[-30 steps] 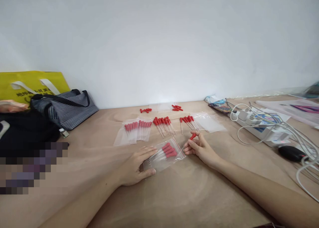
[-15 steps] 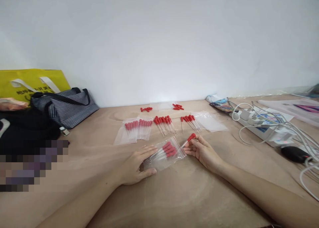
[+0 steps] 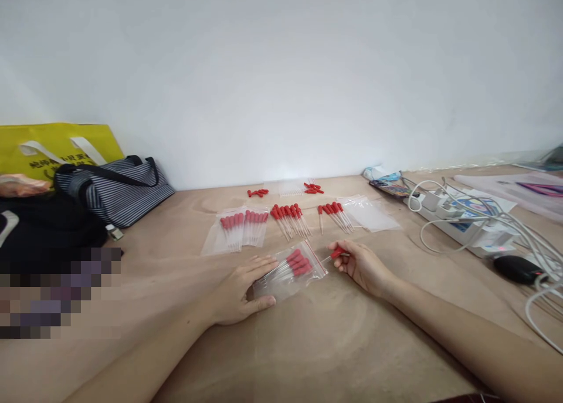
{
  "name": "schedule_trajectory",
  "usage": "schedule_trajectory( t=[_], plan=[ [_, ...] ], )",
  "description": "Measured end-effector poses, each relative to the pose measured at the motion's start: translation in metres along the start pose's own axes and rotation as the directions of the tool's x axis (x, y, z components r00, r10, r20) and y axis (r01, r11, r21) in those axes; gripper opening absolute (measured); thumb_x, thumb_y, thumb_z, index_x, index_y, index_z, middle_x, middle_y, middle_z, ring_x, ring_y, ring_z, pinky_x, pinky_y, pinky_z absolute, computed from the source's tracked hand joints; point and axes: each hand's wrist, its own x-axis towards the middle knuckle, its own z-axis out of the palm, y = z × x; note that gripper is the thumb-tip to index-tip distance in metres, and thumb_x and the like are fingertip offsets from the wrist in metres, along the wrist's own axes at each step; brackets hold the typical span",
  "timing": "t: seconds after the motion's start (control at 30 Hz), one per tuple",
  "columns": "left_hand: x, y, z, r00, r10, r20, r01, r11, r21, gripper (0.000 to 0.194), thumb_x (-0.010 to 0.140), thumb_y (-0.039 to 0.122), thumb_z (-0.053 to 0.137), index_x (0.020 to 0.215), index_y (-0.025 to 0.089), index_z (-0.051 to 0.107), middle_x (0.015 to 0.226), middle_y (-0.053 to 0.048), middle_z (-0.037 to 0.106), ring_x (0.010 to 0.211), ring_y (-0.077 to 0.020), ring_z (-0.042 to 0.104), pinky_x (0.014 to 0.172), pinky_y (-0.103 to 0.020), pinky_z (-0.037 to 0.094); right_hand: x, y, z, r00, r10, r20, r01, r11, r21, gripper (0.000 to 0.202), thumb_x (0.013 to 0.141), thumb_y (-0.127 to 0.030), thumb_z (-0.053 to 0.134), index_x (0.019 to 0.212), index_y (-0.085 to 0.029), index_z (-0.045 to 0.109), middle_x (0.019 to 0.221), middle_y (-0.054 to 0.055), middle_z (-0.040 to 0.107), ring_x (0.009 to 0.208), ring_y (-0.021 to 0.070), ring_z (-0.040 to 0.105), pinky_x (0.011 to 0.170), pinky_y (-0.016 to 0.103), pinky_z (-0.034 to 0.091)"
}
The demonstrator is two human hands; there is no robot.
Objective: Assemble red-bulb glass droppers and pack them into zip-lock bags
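Observation:
A clear zip bag holding several red-capped droppers lies at the middle front. My left hand rests on its left end, thumb apart from the fingers, pressing it to the table. Beside the bag's zip edge, my right hand pinches a single dropper by its red bulb, its thin tube pointing left at the bag's mouth. Behind the hands lie two filled bags, a row of loose droppers, a smaller group of droppers and a flat clear bag.
Loose red bulbs and clear tubes lie near the wall. On the left are a striped bag and a yellow bag. Cables, a power strip and a black mouse occupy the right.
My right hand has shifted its grip on the dropper, whose red bulb now sits lower and partly behind the fingers. My left hand has stayed on the bag.

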Motion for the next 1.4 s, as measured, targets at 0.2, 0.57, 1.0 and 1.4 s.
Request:
schedule_trajectory(
  t=[0.2, 0.57, 1.0, 1.4],
  plan=[
    [0.0, 0.001, -0.002, 1.0, 0.014, 0.005, -0.014, 1.0, -0.011, 0.057, 0.078, 0.045, 0.05, 0.128, 0.021, 0.037, 0.133, -0.008, 0.04, 0.122, -0.0256, 0.035, 0.1, -0.046, 0.028, -0.005, -0.002, 0.005, 0.994, 0.02, 0.107, 0.0, 0.983, -0.185, 0.03, 0.06, -0.03, 0.07, 0.08, -0.017, 0.051, 0.056, -0.007, 0.053, 0.039, 0.0043, 0.047, 0.037, 0.016, 0.036],
    [0.001, -0.002, 0.001, 1.0, 0.019, -0.004, -0.019, 1.0, 0.004, 0.057, 0.078, 0.046, 0.05, 0.129, 0.022, 0.036, 0.133, -0.007, 0.039, 0.123, -0.0256, 0.033, 0.101, -0.046, 0.026, 0.0, 0.002, 0.012, 0.981, 0.0, 0.193, 0.1, 0.855, -0.508, 0.034, 0.059, -0.045, 0.066, 0.066, -0.016, 0.05, 0.044, -0.007, 0.05, 0.03, 0.0041, 0.041, 0.029, 0.014, 0.028],
    [0.001, -0.001, 0.0, 0.999, 0.029, -0.016, -0.029, 0.999, -0.013, 0.056, 0.078, 0.045, 0.051, 0.128, 0.023, 0.037, 0.132, -0.007, 0.041, 0.121, -0.0256, 0.035, 0.101, -0.047, 0.026, -0.008, 0.014, 0.02, 0.969, -0.184, 0.162, 0.245, 0.727, -0.642, 0.02, 0.062, -0.037, 0.065, 0.067, -0.018, 0.068, 0.053, 0.0, 0.06, 0.042, 0.0084, 0.045, 0.036, 0.019, 0.031],
    [0.0, -0.005, 0.003, 0.997, 0.059, -0.042, -0.06, 0.998, -0.021, 0.057, 0.077, 0.044, 0.052, 0.129, 0.024, 0.036, 0.134, -0.007, 0.038, 0.122, -0.027, 0.034, 0.1, -0.046, 0.028, -0.009, 0.009, 0.023, 0.994, -0.106, 0.033, 0.106, 0.808, -0.579, 0.025, 0.06, -0.039, 0.063, 0.06, -0.016, 0.053, 0.049, -0.005, 0.047, 0.032, 0.0033, 0.035, 0.026, 0.016, 0.029]
  ],
)
